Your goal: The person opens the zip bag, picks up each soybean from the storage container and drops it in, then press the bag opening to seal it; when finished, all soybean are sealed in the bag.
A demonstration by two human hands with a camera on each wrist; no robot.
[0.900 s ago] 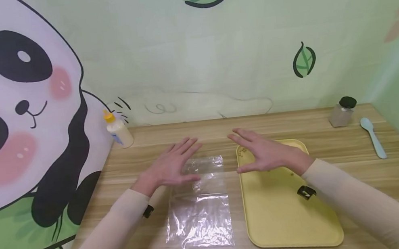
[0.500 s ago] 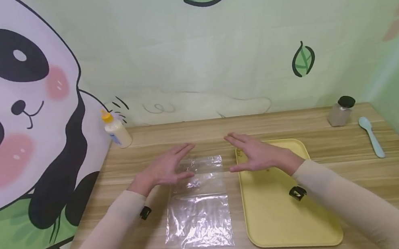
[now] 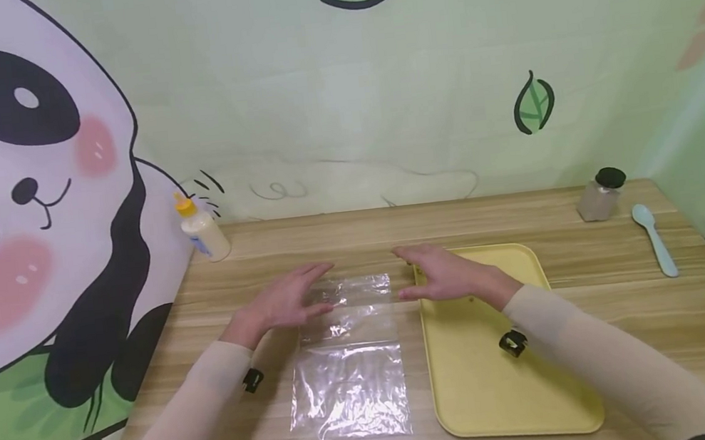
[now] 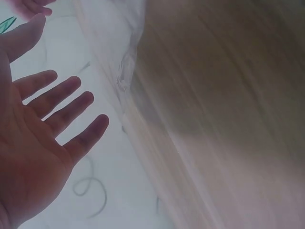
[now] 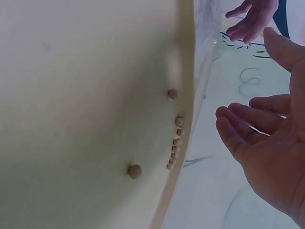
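Observation:
My left hand (image 3: 283, 300) hovers over the upper left part of a clear plastic bag (image 3: 353, 385), palm turned inward, with nothing in it. Its fingers are spread and straight in the left wrist view. Facing it, my right hand (image 3: 445, 273) is held above the far left corner of a yellow tray (image 3: 504, 376), thumb apart from the fingers and holding nothing. Several small round brown balls (image 5: 177, 142) lie along the tray's edge in the right wrist view, with another ball (image 5: 135, 171) farther in. The bag lies flat on the table left of the tray.
A glue bottle (image 3: 206, 235) with a yellow cap stands at the back left. At the back right are a black-lidded jar (image 3: 600, 197) and a light blue spoon (image 3: 655, 242). A painted wall (image 3: 340, 106) closes off the table's (image 3: 341, 239) far edge.
Both hands have lowered slightly and shifted a little left in the head view, and their fingers have drawn closer together. The bag, tray and other objects stay in place.

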